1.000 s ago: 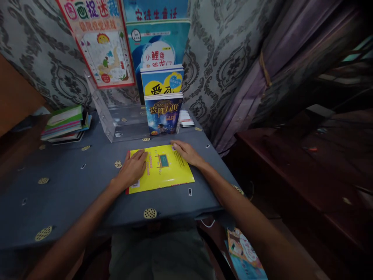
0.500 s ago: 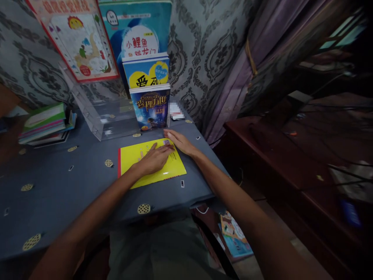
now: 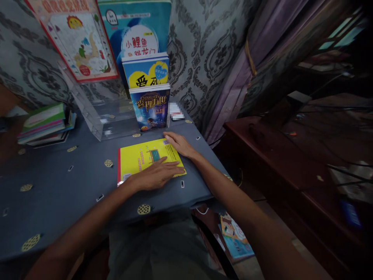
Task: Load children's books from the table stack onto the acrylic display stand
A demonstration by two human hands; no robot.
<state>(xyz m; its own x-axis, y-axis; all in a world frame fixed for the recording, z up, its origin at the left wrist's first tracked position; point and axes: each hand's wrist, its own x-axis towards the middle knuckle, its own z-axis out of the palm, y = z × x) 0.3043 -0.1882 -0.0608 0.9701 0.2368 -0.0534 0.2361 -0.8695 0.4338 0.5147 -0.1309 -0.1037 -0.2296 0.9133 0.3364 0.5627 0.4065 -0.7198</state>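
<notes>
Leftmost, a stack of books [image 3: 43, 125] lies on the patterned tabletop [image 3: 72, 202]. Next comes a clear rack [image 3: 91, 113], with a red-bordered book [image 3: 84, 42] upright at its upper part. The yellow book [image 3: 132, 154] lies flat in front of the rack, its red spine to the left. A dark blue book [image 3: 151, 110] stands upright in the rack, beyond the yellow book. The left hand [image 3: 160, 173] rests on the yellow book's near right part, palm down, fingers extended and slightly spread. The right hand [image 3: 178, 144] lies over the far right corner, unclosed, fingers stretched out. Farther right hangs a purple curtain [image 3: 233, 87], then a reddish-brown desk [image 3: 259, 155].
</notes>
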